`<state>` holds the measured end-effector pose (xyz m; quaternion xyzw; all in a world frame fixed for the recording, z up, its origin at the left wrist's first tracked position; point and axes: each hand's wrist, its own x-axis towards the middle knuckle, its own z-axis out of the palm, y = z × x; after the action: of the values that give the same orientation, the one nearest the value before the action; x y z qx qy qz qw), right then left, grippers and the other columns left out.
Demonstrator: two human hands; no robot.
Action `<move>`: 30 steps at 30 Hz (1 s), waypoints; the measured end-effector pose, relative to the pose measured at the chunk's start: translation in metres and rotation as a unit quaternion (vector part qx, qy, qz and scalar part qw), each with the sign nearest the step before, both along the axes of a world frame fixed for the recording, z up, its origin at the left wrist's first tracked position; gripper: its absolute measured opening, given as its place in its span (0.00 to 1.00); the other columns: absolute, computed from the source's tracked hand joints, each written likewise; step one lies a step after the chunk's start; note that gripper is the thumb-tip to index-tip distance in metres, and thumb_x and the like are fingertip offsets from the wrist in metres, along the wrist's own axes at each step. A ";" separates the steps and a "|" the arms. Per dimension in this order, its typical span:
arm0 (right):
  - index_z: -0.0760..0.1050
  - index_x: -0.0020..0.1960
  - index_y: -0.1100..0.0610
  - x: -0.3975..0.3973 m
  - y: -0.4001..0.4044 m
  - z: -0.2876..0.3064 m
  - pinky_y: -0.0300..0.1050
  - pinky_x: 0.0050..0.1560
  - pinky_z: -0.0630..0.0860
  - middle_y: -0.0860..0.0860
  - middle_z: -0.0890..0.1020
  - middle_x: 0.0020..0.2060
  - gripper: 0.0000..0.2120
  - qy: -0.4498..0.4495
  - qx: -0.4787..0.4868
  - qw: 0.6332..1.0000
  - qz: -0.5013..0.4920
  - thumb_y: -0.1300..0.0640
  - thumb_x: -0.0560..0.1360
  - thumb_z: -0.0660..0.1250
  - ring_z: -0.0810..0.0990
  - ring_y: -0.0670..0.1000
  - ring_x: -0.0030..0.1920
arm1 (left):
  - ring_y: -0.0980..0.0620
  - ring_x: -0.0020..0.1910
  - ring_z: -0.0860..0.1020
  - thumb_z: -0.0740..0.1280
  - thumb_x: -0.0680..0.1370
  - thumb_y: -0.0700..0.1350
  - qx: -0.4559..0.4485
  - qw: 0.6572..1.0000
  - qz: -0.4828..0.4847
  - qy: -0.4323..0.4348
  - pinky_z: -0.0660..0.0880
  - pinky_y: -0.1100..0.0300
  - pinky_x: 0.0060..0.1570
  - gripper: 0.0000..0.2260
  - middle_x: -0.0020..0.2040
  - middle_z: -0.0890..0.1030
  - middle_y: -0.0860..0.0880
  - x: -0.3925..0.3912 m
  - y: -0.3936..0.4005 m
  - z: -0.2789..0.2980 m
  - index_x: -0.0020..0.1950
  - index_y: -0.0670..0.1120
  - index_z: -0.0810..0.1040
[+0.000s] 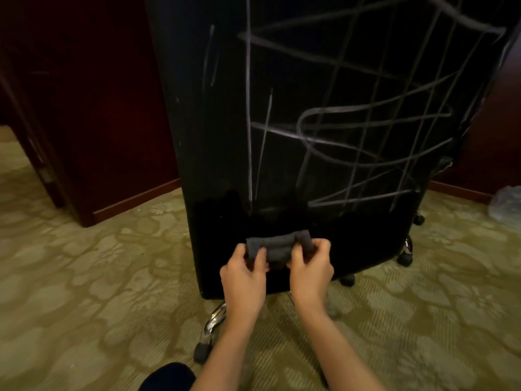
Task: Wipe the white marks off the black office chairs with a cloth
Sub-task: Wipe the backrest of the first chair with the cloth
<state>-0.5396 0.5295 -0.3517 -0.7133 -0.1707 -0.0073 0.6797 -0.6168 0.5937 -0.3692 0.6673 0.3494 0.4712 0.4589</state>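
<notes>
Between left hand (244,280) and right hand (310,273), both gripping, stretches the cloth (277,246).

In my grip the cloth (277,246) is dark grey, soft and matt, bunched into thick folds between both hands. Just above my grip the chair back (324,108) is black with a dull finish, scrawled with chalky white marks (352,122). Below my grip the chair base (214,317) is glossy chromed metal on matt black castors (200,351). The carpet (84,277) underneath looks like matt, patterned olive pile. Left of my grip the wall panelling (98,108) looks like dark reddish wood.
</notes>
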 end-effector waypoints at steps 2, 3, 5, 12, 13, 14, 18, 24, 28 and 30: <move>0.73 0.49 0.53 -0.005 0.002 0.024 0.58 0.42 0.82 0.48 0.82 0.37 0.06 -0.012 0.043 0.999 0.015 0.58 0.77 0.70 0.84 0.51 0.37 | 0.52 0.36 0.85 0.69 0.80 0.49 -0.015 0.999 0.003 -0.047 0.83 0.43 0.44 0.04 0.35 0.84 0.50 -0.005 0.012 0.015 0.46 0.52 0.78; 0.74 0.49 0.52 -0.009 0.005 0.043 0.55 0.41 0.83 0.48 0.82 0.36 0.06 -0.033 0.082 0.996 0.034 0.59 0.76 0.71 0.84 0.50 0.36 | 0.51 0.36 0.85 0.68 0.80 0.48 -0.006 0.996 0.016 -0.084 0.83 0.44 0.43 0.04 0.35 0.84 0.50 -0.009 0.018 0.031 0.46 0.53 0.78; 0.74 0.47 0.49 -0.023 0.015 0.090 0.47 0.38 0.83 0.48 0.82 0.36 0.08 -0.088 0.149 0.981 0.083 0.59 0.76 0.72 0.85 0.48 0.36 | 0.50 0.36 0.85 0.68 0.81 0.45 0.033 0.987 0.052 -0.148 0.83 0.50 0.40 0.05 0.36 0.84 0.49 -0.018 0.032 0.071 0.46 0.54 0.78; 0.70 0.49 0.47 -0.033 0.046 0.079 0.59 0.41 0.82 0.48 0.83 0.39 0.10 -0.141 0.066 0.985 0.072 0.42 0.75 0.67 0.84 0.51 0.41 | 0.50 0.32 0.84 0.69 0.80 0.45 -0.005 0.987 0.052 -0.151 0.83 0.50 0.37 0.04 0.35 0.84 0.47 -0.034 0.051 0.079 0.46 0.51 0.76; 0.70 0.50 0.46 -0.034 0.043 0.060 0.60 0.40 0.81 0.49 0.83 0.40 0.13 -0.128 0.052 0.988 0.068 0.38 0.74 0.65 0.84 0.52 0.41 | 0.49 0.32 0.84 0.69 0.79 0.45 -0.023 0.989 0.046 -0.142 0.83 0.47 0.38 0.04 0.34 0.84 0.46 -0.037 0.049 0.061 0.45 0.50 0.76; 0.70 0.50 0.46 -0.036 0.039 0.045 0.60 0.40 0.81 0.49 0.83 0.39 0.15 -0.114 0.041 0.990 0.068 0.36 0.73 0.63 0.84 0.52 0.41 | 0.47 0.33 0.84 0.70 0.79 0.46 -0.035 0.990 0.039 -0.134 0.83 0.46 0.38 0.04 0.34 0.84 0.46 -0.039 0.046 0.047 0.45 0.49 0.77; 0.72 0.49 0.48 -0.047 0.040 0.060 0.58 0.39 0.81 0.48 0.83 0.36 0.09 -0.117 0.066 0.989 0.062 0.44 0.76 0.67 0.84 0.49 0.37 | 0.49 0.34 0.84 0.69 0.80 0.45 -0.004 0.987 0.043 -0.157 0.83 0.47 0.37 0.05 0.34 0.84 0.48 -0.045 0.051 0.058 0.45 0.50 0.77; 0.72 0.45 0.49 -0.058 0.069 0.177 0.43 0.36 0.82 0.51 0.82 0.34 0.08 -0.133 0.147 0.974 0.113 0.55 0.76 0.71 0.83 0.44 0.30 | 0.51 0.28 0.81 0.69 0.80 0.48 0.080 0.966 0.114 -0.219 0.77 0.61 0.26 0.08 0.31 0.81 0.47 -0.052 0.076 0.153 0.43 0.47 0.75; 0.73 0.46 0.53 -0.061 0.071 0.136 0.40 0.33 0.80 0.49 0.82 0.34 0.07 -0.109 0.128 0.983 0.072 0.55 0.76 0.71 0.82 0.42 0.31 | 0.52 0.26 0.81 0.69 0.79 0.47 0.037 0.979 0.106 -0.171 0.78 0.53 0.27 0.08 0.29 0.80 0.48 -0.051 0.072 0.115 0.42 0.49 0.75; 0.72 0.46 0.55 -0.065 0.065 0.111 0.37 0.30 0.78 0.51 0.82 0.34 0.08 -0.095 0.113 0.987 0.061 0.55 0.77 0.71 0.82 0.42 0.29 | 0.51 0.26 0.81 0.70 0.79 0.47 0.018 0.984 0.100 -0.143 0.80 0.49 0.29 0.08 0.29 0.81 0.48 -0.056 0.069 0.095 0.42 0.48 0.76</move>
<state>-0.6049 0.5944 -0.2407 -0.6166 -0.2762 -0.0528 0.7354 -0.6729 0.6630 -0.2746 0.5627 0.3367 0.6117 0.4425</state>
